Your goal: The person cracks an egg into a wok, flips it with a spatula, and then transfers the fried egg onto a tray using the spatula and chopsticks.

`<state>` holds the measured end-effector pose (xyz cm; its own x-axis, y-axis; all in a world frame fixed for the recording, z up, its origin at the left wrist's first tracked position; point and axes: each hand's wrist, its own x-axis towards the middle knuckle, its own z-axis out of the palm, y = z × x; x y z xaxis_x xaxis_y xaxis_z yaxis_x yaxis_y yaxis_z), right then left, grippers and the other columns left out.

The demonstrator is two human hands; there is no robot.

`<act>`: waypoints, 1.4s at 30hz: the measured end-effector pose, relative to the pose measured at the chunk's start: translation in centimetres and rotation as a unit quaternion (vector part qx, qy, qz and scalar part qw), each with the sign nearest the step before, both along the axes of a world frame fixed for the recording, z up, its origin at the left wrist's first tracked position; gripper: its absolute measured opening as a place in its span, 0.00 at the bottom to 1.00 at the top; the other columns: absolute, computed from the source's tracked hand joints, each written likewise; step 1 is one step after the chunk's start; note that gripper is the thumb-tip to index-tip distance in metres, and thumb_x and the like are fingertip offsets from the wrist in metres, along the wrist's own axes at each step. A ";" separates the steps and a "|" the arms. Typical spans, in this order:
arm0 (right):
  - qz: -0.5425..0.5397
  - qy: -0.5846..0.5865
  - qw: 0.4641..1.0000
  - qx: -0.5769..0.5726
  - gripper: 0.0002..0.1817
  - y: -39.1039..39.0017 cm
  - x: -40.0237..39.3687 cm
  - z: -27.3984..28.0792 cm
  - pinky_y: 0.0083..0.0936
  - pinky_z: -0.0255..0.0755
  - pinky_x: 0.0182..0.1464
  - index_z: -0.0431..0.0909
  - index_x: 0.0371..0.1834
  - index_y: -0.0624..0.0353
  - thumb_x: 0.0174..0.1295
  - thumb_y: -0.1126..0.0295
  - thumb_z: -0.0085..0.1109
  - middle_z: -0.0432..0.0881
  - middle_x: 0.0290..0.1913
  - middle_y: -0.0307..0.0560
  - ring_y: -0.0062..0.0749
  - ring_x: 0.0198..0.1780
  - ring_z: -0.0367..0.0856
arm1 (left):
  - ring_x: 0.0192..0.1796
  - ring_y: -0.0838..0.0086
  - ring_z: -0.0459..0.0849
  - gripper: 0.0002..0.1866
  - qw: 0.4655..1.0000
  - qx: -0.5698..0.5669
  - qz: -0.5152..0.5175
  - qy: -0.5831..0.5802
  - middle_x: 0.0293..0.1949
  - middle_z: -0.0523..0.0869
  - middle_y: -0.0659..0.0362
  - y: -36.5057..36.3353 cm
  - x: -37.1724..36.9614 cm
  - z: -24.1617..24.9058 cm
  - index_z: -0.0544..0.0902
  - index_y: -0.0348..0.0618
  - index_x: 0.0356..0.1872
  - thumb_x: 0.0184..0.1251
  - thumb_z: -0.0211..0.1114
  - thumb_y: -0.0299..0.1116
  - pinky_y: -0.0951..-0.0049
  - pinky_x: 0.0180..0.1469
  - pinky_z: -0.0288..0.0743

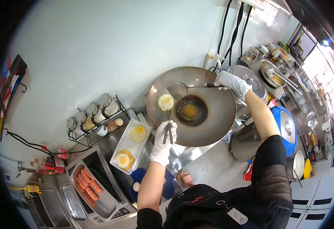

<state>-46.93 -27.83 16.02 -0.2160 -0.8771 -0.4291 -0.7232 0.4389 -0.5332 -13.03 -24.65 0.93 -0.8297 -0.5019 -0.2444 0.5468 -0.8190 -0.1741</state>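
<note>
A wide steel wok [220, 126] stands in front of me with a dark, oily patch at its bottom. My right hand [231, 82], in a white glove, grips the dark handle of a spatula [178, 91], whose blade rests over the wok's far left side. A fried egg [166, 102] lies by the wok's left wall, just below the blade. Also gloved, my left hand [164, 139] is closed around dark-handled tongs [169, 114], with their tips at the egg's lower edge. Whether the tips pinch it is hard to see.
Left of the wok, a white tray [141, 150] holds two fried eggs. A whole egg [119, 122] lies beside a wire rack [98, 129] of jars. Sausages fill part of a metal tray [106, 208] further left. Pots and a lidded pan [247, 76] crowd the right.
</note>
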 end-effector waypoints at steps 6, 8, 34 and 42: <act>-0.089 -0.128 0.981 0.120 0.11 1.1 -1.4 -1.9 0.17 0.52 0.11 0.73 0.39 0.63 0.64 0.65 0.52 0.81 0.26 0.50 0.18 0.12 0.62 | 0.13 0.81 0.65 0.09 1.000 -0.016 0.001 -0.014 0.24 0.76 0.55 0.0 0.0 -0.6 0.74 0.36 0.32 0.69 0.49 0.30 0.83 0.12 0.61; -0.105 -0.180 0.967 0.146 0.11 1.6 -1.7 -2.6 0.16 0.51 0.11 0.72 0.38 0.63 0.64 0.65 0.51 0.80 0.26 0.50 0.17 0.12 0.62 | 0.14 0.81 0.68 0.09 0.999 -0.047 -0.011 -0.009 0.25 0.78 0.56 0.3 0.2 -0.6 0.75 0.39 0.33 0.69 0.49 0.32 0.83 0.13 0.65; -0.001 -0.108 0.978 0.180 0.11 -0.7 10.6 3.1 0.20 0.57 0.11 0.66 0.37 0.65 0.61 0.67 0.50 0.70 0.22 0.46 0.28 0.16 0.72 | 0.15 0.82 0.59 0.11 0.993 -0.056 0.086 -0.052 0.25 0.64 0.60 12.1 14.0 9.7 0.71 0.34 0.35 0.72 0.48 0.33 0.81 0.14 0.55; 0.016 -0.044 0.973 0.227 0.14 -2.3 12.5 4.4 0.17 0.54 0.10 0.71 0.44 0.61 0.63 0.63 0.46 0.79 0.27 0.52 0.17 0.11 0.61 | 0.13 0.85 0.57 0.10 0.992 -0.064 0.103 -0.024 0.24 0.63 0.60 13.0 15.7 9.6 0.70 0.35 0.35 0.72 0.47 0.33 0.84 0.11 0.49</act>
